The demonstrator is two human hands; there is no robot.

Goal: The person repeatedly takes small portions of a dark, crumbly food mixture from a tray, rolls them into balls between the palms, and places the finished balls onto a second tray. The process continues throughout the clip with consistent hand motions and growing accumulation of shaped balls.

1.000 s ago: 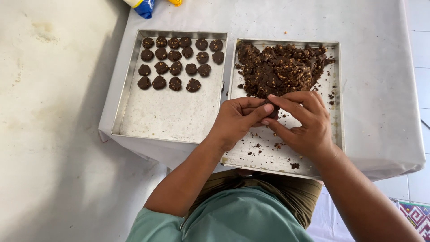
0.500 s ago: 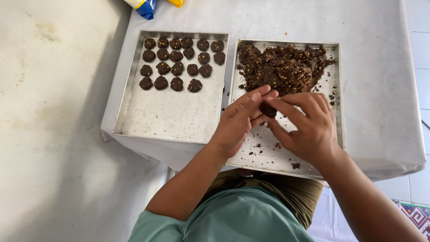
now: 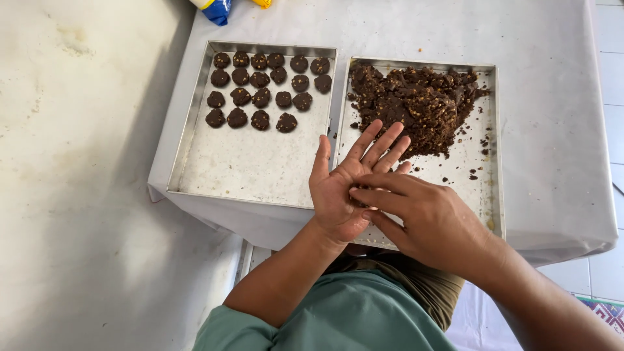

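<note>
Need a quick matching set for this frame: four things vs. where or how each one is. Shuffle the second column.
1. shaped dark pieces
2. loose dark pile
3. left hand
4. right hand

a. far end of right tray
b. flat, palm up, fingers spread
c. rows at far end of left tray
d. fingers pressed onto other palm

Pairs: 1-c, 2-a, 3-b, 4-d

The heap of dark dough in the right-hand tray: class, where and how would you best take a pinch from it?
Pinch from the near, lower edge of the dough heap, coming from the person's side. There it thins into loose crumbs on the bare right tray, nearest the left hand and right hand; the far side probably sits against the tray wall.
</note>
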